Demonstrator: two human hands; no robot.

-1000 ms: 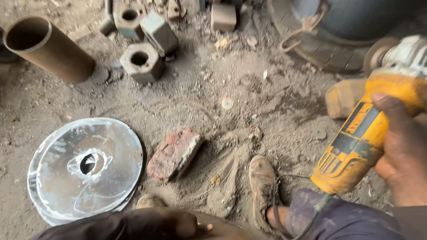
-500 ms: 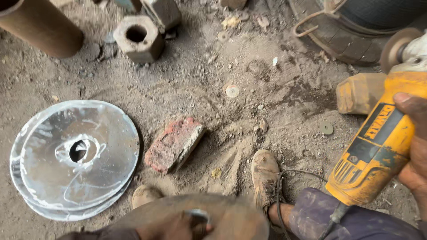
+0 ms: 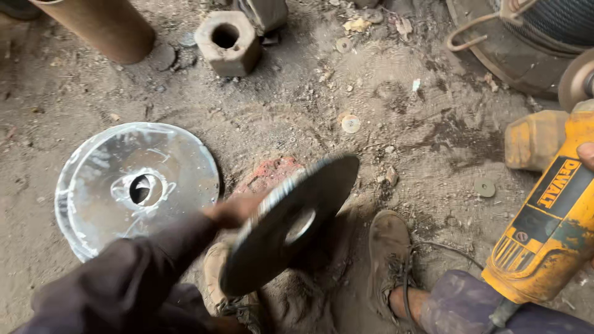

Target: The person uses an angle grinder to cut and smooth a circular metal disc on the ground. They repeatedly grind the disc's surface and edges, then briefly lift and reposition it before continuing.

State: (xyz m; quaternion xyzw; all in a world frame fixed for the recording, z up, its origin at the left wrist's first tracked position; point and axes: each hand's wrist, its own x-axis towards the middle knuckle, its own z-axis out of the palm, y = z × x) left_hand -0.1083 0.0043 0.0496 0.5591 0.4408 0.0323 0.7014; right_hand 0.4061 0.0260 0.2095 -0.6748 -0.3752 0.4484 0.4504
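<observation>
One view, head camera. Left hand [image 3: 232, 211], centre frame, has its fingers gripping the rim of a dark metal disc [image 3: 289, 224], tilted above the dirt floor [image 3: 297, 117]. Right hand [image 3: 586, 156], right edge, is mostly out of frame; finger state indeterminate, against a yellow angle grinder [image 3: 544, 229]. A shiny disc [image 3: 136, 185] lies at left.

Dark grey metal disc [image 3: 291, 226], paler centre hole. Shiny silver disc [image 3: 136, 185] on grey-brown dirt floor [image 3: 297, 111], streaked with reflections. Grinder [image 3: 547, 229]: yellow body, black panel, grimy patches. Brick [image 3: 272, 174]: faded red, dusted grey. Pipe [image 3: 102, 25]: rusty brown. Shoes [image 3: 387, 250]: dusty tan. Sleeve [image 3: 130, 278]: dark purplish brown. Trousers [image 3: 489, 312]: purple-grey.
</observation>
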